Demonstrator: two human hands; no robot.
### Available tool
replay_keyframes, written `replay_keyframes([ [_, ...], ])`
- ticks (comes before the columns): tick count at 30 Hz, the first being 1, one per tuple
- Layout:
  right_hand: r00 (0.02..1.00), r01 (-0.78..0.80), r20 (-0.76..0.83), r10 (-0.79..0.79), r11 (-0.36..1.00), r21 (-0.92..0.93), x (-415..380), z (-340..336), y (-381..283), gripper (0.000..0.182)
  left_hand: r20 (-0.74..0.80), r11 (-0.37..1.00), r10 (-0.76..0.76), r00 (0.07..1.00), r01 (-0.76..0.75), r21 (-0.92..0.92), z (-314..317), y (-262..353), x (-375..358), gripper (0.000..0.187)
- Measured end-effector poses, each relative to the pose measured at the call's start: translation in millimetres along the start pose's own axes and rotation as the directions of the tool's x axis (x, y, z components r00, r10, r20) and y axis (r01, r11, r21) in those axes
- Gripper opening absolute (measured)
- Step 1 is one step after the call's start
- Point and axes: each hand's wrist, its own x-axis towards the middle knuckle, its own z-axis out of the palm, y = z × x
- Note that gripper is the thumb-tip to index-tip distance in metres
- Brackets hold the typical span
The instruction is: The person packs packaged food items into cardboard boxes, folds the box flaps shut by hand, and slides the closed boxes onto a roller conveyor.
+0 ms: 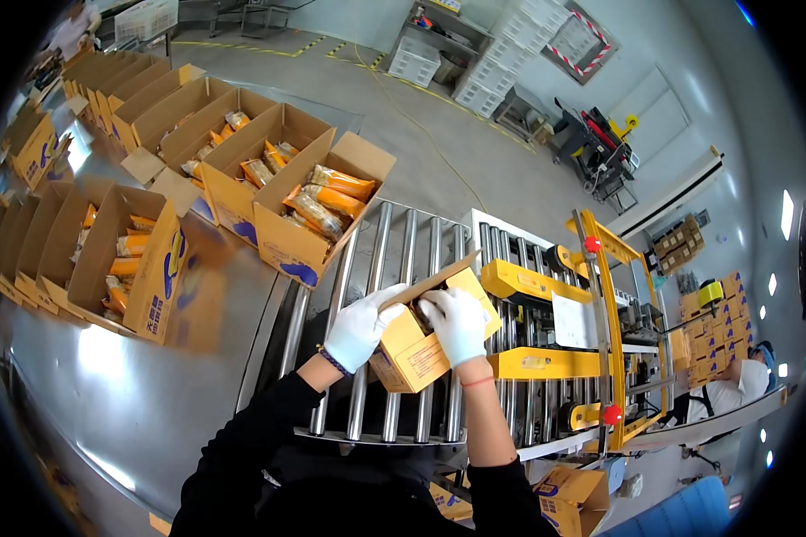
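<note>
A yellow-brown cardboard box (411, 358) sits partly open on the metal rollers in front of me, one long flap (433, 279) standing up. My left hand (358, 333), in a white glove, is closed on the box's left side by the base of that flap. My right hand (458, 326), also gloved in white, bends its fingers over the top edge at the opening and grips there. What lies inside the box is mostly hidden by my hands. To the left, an open box (288, 249) holds orange-and-clear packets (338, 199).
Rows of open filled boxes (149, 309) cover the steel table (98, 385) at left. To the right, a yellow-framed box sealing machine (555, 362) stands over the roller conveyor (360, 394). A person (734, 389) is at far right near stacked boxes (716, 327).
</note>
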Motion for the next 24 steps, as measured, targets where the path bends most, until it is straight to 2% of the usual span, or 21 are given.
replay_keyframes([
  [1, 0.997, 0.076, -0.033, -0.072, 0.988, 0.132, -4, -8, -6, 0.023, 0.028, 1.000, -0.004, 1.000, 0.003, 0.024, -3, 2, 1, 0.049],
  [2, 0.999, -0.020, 0.044, 0.012, 0.981, 0.193, -16, -24, -13, 0.029, 0.083, 0.998, -0.066, 0.994, 0.067, -0.008, -8, 5, 2, 0.048],
  [3, 0.999, -0.018, 0.050, 0.009, 0.981, 0.191, -26, -22, -9, 0.029, 0.080, 0.997, -0.070, 0.994, 0.071, -0.012, -10, 5, 4, 0.048],
  [5, 0.952, 0.282, -0.159, -0.262, 0.952, 0.117, -49, -14, 1, 0.031, 0.062, 0.968, 0.105, 0.993, -0.088, -0.234, -14, 4, 6, 0.046],
  [6, 0.970, 0.209, -0.151, -0.189, 0.970, 0.128, -58, -15, -3, 0.022, 0.181, 0.973, 0.212, 0.960, -0.191, -0.128, -19, 9, 5, 0.048],
  [7, 0.970, 0.208, -0.152, -0.189, 0.970, 0.127, -61, -12, -2, 0.022, 0.196, 0.946, 0.324, 0.926, -0.316, -0.072, -14, 14, 1, 0.044],
  [9, 0.904, 0.076, -0.413, 0.108, 0.911, 0.405, -73, 1, 1, 0.021, 0.353, 0.825, 0.466, 0.811, -0.542, 0.156, -17, 28, -6, 0.038],
  [10, 0.879, 0.021, -0.384, 0.283, 0.781, 0.624, -77, 13, 6, 0.030, 0.298, 0.825, 0.482, 0.824, -0.541, 0.162, -8, 18, -7, 0.036],
  [11, 0.867, 0.066, -0.359, 0.345, 0.635, 0.770, -76, 20, 14, 0.024, 0.290, 0.827, 0.476, 0.830, -0.535, 0.174, -1, 11, -7, 0.036],
  [13, 0.855, -0.006, -0.395, 0.337, 0.768, 0.641, -52, 12, 24, 0.018, 0.270, 0.932, 0.324, 0.907, -0.355, 0.076, 4, 3, -4, 0.033],
  [14, 0.875, 0.025, -0.469, 0.119, 0.957, 0.290, -29, -9, 15, 0.023, 0.299, 0.876, 0.404, 0.865, -0.460, 0.148, 1, 5, -2, 0.028],
  [15, 0.912, 0.097, -0.408, -0.040, 0.988, 0.120, -6, -21, 15, 0.035, 0.299, 0.876, 0.400, 0.866, -0.457, 0.153, -1, 5, -2, 0.028],
  [17, 0.973, 0.123, -0.171, -0.156, 0.974, -0.191, 15, -9, 24, 0.040, 0.203, 0.940, 0.342, 0.918, -0.339, -0.048, -6, 0, -4, 0.023],
  [18, 0.991, 0.108, -0.069, -0.116, 0.988, -0.107, 15, 4, 27, 0.040, 0.063, 0.952, 0.108, 0.992, -0.084, -0.295, -7, -4, -8, 0.020],
  [19, 0.993, 0.085, -0.073, -0.088, 0.996, -0.041, 14, -2, 25, 0.034, -0.099, 0.939, -0.069, 0.993, 0.032, -0.342, -4, -28, -16, 0.023],
  [21, 0.990, 0.080, -0.116, -0.076, 0.996, 0.037, 6, -11, 26, 0.029, -0.203, 0.936, -0.302, 0.932, 0.249, -0.247, 8, -115, -43, 0.030],
  [22, 0.979, 0.085, -0.185, -0.080, 0.996, 0.019, -1, -16, 25, 0.025, -0.204, 0.933, -0.314, 0.927, 0.261, -0.250, 6, -108, -52, 0.030],
  [24, 0.968, 0.107, -0.239, -0.082, 0.990, 0.094, -16, -27, 24, 0.025, 0.057, 0.712, -0.497, 0.866, 0.445, -0.543, 3, -88, -71, 0.040],
])
